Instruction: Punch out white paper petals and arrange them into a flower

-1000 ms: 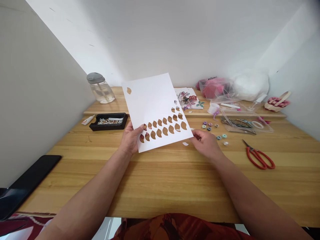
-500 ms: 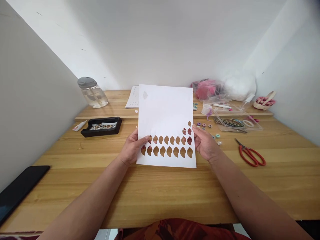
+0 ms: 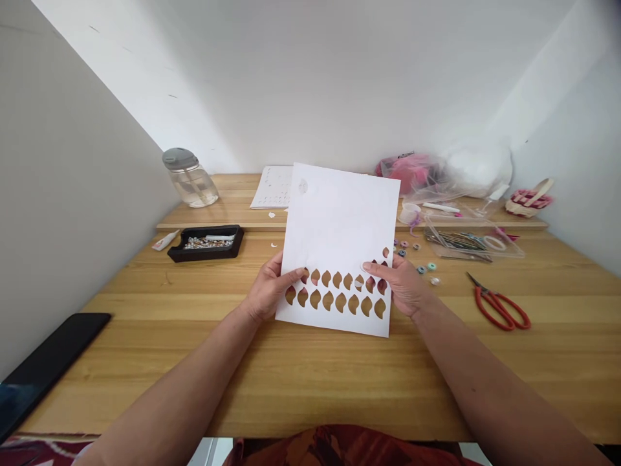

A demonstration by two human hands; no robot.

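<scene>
A white paper sheet (image 3: 342, 223) with rows of leaf-shaped holes across its lower half is held up over the table between my hands. My left hand (image 3: 266, 288) grips its left edge, thumb on the front by the holes and fingers behind. At the right edge, my right hand (image 3: 405, 281) pinches the paper, its thumb reaching in over the upper holes. Through one hole in the upper long row a pale piece shows; I cannot make out what it is. A faint grey mark sits near the sheet's top left corner.
Red-handled scissors (image 3: 499, 304) lie at right, near a clear tray (image 3: 478, 243) of thin tools. A black tray (image 3: 206, 246) of beads, a water bottle (image 3: 190, 181) and a phone (image 3: 51, 366) are at left. More sheets (image 3: 270, 188), a small basket (image 3: 528, 199) and bagged pink material (image 3: 407, 173) stand behind.
The view has shifted slightly, so most things sit further right. The sheet has tilted clockwise. My right thumb has slid inward from the edge across the front of the paper.
</scene>
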